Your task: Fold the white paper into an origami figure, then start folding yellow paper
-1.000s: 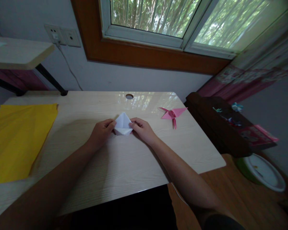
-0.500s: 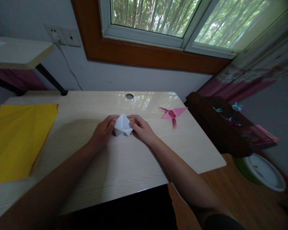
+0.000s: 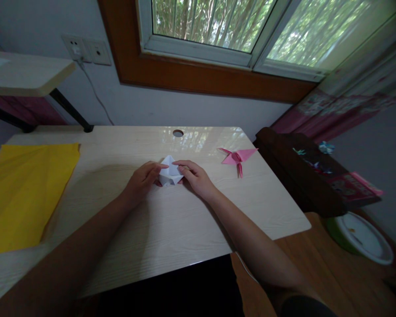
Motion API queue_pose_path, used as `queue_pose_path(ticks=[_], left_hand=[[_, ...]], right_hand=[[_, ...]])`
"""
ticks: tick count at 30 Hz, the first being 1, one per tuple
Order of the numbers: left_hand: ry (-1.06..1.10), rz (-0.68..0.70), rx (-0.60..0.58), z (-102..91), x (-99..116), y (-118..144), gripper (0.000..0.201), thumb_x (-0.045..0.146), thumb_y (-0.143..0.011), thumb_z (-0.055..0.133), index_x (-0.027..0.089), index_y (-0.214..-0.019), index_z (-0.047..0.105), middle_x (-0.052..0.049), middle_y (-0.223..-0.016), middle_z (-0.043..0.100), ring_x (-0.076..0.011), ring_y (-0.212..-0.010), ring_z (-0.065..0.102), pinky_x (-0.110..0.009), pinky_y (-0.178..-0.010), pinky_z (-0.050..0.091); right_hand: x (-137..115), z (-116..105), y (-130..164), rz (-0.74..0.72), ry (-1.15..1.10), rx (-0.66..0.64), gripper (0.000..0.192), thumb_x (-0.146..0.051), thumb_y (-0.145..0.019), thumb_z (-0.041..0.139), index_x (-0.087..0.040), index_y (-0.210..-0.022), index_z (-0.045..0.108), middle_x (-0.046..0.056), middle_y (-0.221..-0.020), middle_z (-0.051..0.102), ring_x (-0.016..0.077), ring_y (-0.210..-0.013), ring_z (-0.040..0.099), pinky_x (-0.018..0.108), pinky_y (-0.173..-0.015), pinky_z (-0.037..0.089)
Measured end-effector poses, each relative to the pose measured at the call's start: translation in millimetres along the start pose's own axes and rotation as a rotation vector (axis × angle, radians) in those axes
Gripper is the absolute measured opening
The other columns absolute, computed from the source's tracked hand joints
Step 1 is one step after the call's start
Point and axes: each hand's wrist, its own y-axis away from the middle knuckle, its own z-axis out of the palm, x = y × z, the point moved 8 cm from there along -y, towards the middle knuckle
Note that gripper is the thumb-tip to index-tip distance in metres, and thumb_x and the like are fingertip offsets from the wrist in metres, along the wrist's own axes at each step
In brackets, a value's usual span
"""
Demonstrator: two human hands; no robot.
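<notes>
Here — unmarked white folded paper (image 3: pixel 170 175)

The folded paper (image 3: pixel 170 175) between the hands is plain white, and the paper crane (image 3: pixel 237 157) beside it is pink. A bright yellow sheet (image 3: pixel 23 189) lies on the pale wood-grain desk (image 3: pixel 171 220). The window frame (image 3: pixel 191 75) is reddish-brown wood, the curtain (image 3: pixel 343 110) pink and white with a small pattern, the bowl (image 3: pixel 359 237) green outside, white inside.
</notes>
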Motion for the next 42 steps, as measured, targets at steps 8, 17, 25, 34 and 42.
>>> queue_pose_path(ticks=[8,17,25,34,42], left_hand=[[0.091,0.012,-0.123,10.3,-9,1,0.07,0.035,-0.073,0.086,0.027,-0.135,0.055,-0.008,-0.124,0.061,-0.0199,-0.101,0.067,-0.033,-0.084,0.06],[0.091,0.038,-0.078,8.0,-8,1,0.061,0.032,-0.083,0.075,0.026,-0.138,0.05,-0.009,-0.126,0.062,-0.0207,-0.102,0.067,-0.035,-0.085,0.06],[-0.044,0.128,-0.121,14.2,-3,4,0.082,0.019,-0.084,0.066,0.032,-0.157,0.032,-0.012,-0.147,0.049,-0.0212,-0.11,0.063,-0.035,-0.089,0.058],[-0.254,0.325,-0.107,16.6,17,8,0.082,0.012,-0.081,0.064,0.034,-0.155,0.036,-0.011,-0.141,0.047,-0.0262,-0.122,0.054,-0.039,-0.095,0.054],[-0.318,0.391,-0.089,18.0,25,12,0.089,0.004,-0.079,0.06,0.04,-0.155,0.032,-0.01,-0.138,0.041,-0.0255,-0.121,0.05,-0.033,-0.086,0.056]], right_hand=[[1,0,2,-0.006,-0.129,-0.074,0.038,-0.04,-0.096,0.056,-0.028,-0.132,0.061,0.006,-0.124,0.065,0.0155,-0.091,0.064,0.029,-0.076,0.059],[-17,15,10,-0.242,0.119,-0.19,0.06,-0.028,-0.08,0.076,-0.032,-0.136,0.055,0.009,-0.153,0.04,0.025,-0.135,0.05,0.035,-0.096,0.058],[-22,13,10,-0.379,0.264,-0.077,0.059,-0.033,-0.082,0.077,-0.03,-0.133,0.049,0.011,-0.147,0.045,0.0265,-0.135,0.05,0.045,-0.108,0.049],[-35,18,14,-0.486,0.4,-0.061,0.069,-0.033,-0.077,0.081,-0.03,-0.136,0.045,0.013,-0.145,0.044,0.0304,-0.138,0.043,0.054,-0.115,0.04],[-33,15,15,-0.483,0.381,-0.045,0.081,-0.023,-0.069,0.08,-0.03,-0.138,0.038,0.013,-0.149,0.04,0.0319,-0.141,0.041,0.055,-0.116,0.039]])
